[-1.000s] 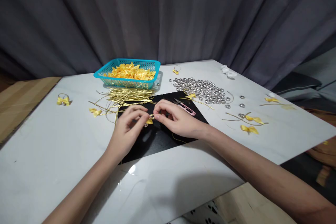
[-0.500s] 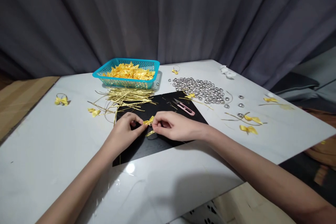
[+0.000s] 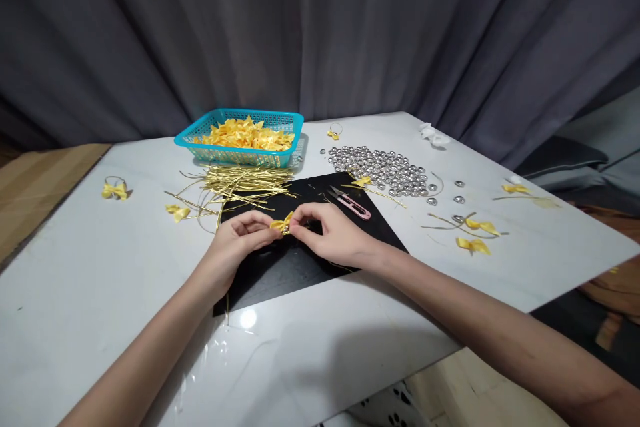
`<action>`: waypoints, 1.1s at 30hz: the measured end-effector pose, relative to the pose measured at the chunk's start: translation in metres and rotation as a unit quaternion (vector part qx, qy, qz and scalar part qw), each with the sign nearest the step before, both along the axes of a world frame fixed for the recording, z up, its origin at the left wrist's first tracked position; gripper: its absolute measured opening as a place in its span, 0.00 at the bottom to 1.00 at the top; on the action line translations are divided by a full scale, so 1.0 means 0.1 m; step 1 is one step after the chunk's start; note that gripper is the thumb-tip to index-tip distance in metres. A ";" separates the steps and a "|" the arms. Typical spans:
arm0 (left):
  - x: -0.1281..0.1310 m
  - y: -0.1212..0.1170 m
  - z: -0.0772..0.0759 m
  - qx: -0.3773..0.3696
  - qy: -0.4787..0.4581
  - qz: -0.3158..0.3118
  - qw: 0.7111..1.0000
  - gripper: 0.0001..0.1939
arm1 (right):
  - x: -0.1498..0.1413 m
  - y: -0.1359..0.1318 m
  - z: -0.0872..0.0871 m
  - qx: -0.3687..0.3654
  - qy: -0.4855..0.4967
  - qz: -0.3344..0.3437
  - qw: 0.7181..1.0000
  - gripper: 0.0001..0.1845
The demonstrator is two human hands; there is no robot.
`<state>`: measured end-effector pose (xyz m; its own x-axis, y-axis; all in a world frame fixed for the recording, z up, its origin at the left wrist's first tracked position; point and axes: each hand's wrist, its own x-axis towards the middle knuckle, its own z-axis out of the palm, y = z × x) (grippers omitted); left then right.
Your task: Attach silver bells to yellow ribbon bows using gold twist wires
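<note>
A small yellow ribbon bow [image 3: 283,223] is pinched between both hands above a black mat [image 3: 300,267] in the middle of the white table [image 3: 90,280]. My left hand [image 3: 235,247] grips its left side with closed fingertips. My right hand [image 3: 333,233] grips its right side, fingers curled. Something small and shiny sits at the bow's middle; I cannot make out what it is. A thin gold wire trails on the mat under my hands.
A teal basket [image 3: 240,140] of yellow bows stands behind a heap of gold wire ties [image 3: 240,183]. Pink snips [image 3: 353,203] lie on the mat. Silver beads [image 3: 385,170] are piled at the right. Loose bows [image 3: 473,245] and a bow with a wire loop [image 3: 114,189] lie about. Grey curtain behind.
Both hands have turned the bow upward between the fingertips and shifted slightly away from me. A second yellow piece seen below the bow half a second ago no longer shows.
</note>
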<state>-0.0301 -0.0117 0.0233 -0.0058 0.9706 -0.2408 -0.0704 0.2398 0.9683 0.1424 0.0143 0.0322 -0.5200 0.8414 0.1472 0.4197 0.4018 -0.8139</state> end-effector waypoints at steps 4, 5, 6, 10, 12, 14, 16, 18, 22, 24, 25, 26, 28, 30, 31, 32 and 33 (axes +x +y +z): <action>0.01 -0.01 0.03 -0.006 0.015 -0.004 1.000 0.17 | 0.00 0.01 -0.03 0.023 -0.009 -0.008 1.000 0.04; 0.01 -0.01 0.03 -0.009 0.022 -0.010 1.000 0.16 | 0.00 0.01 -0.03 0.025 -0.010 -0.005 1.000 0.04; 0.01 -0.01 0.04 -0.011 0.028 -0.015 0.999 0.15 | 0.00 0.01 -0.03 0.024 -0.011 -0.003 1.000 0.04; 0.03 -0.01 0.05 0.005 0.064 -0.006 0.998 0.13 | 0.01 0.00 -0.02 0.073 -0.024 0.001 0.997 0.05; 0.05 -0.02 0.06 0.022 0.088 0.006 0.996 0.13 | 0.01 -0.01 0.00 0.134 -0.031 -0.003 0.991 0.05; 0.08 -0.03 0.08 0.035 0.098 0.007 0.995 0.13 | 0.01 -0.02 0.00 0.164 -0.034 -0.006 0.986 0.05; 0.09 -0.05 0.09 0.039 0.098 0.001 0.994 0.13 | 0.01 -0.02 -0.02 0.147 -0.030 -0.002 0.989 0.05; 0.10 -0.06 0.10 0.039 0.099 -0.004 0.994 0.13 | 0.00 -0.03 -0.05 0.117 -0.016 0.002 0.993 0.05; 0.11 -0.05 0.09 0.042 0.104 -0.004 0.994 0.12 | -0.03 -0.03 -0.12 0.094 0.013 -0.018 0.995 0.05; 0.11 -0.05 0.08 0.048 0.106 -0.003 0.993 0.12 | -0.05 -0.04 -0.13 0.088 0.018 -0.029 0.996 0.05; 0.11 -0.06 0.08 0.052 0.107 -0.003 0.993 0.11 | -0.06 -0.05 -0.13 0.085 0.020 -0.034 0.996 0.05; 0.11 -0.06 0.08 0.054 0.106 -0.002 0.993 0.11 | -0.06 -0.06 -0.13 0.084 0.022 -0.040 0.995 0.05; 0.12 -0.07 0.09 0.053 0.100 -0.002 0.994 0.10 | -0.07 -0.07 -0.12 0.081 0.022 -0.050 0.995 0.05; 0.13 -0.08 0.10 0.043 0.090 0.000 0.995 0.10 | -0.07 -0.09 -0.10 0.083 0.019 -0.056 0.995 0.05; 0.14 -0.08 0.11 0.038 0.086 0.002 0.996 0.10 | -0.06 -0.09 -0.09 0.086 0.016 -0.056 0.995 0.05; 0.14 -0.09 0.12 0.032 0.083 0.003 0.996 0.10 | -0.06 -0.09 -0.09 0.090 0.013 -0.055 0.994 0.05; 0.15 -0.09 0.12 0.028 0.082 0.005 0.996 0.10 | -0.05 -0.09 -0.08 0.095 0.010 -0.053 0.994 0.05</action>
<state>-0.0151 -0.0205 0.0352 -0.0503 0.9820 -0.1822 0.0882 0.1860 0.9786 0.1370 0.0049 0.0241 -0.4262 0.8471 0.3173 0.4525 0.5034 -0.7361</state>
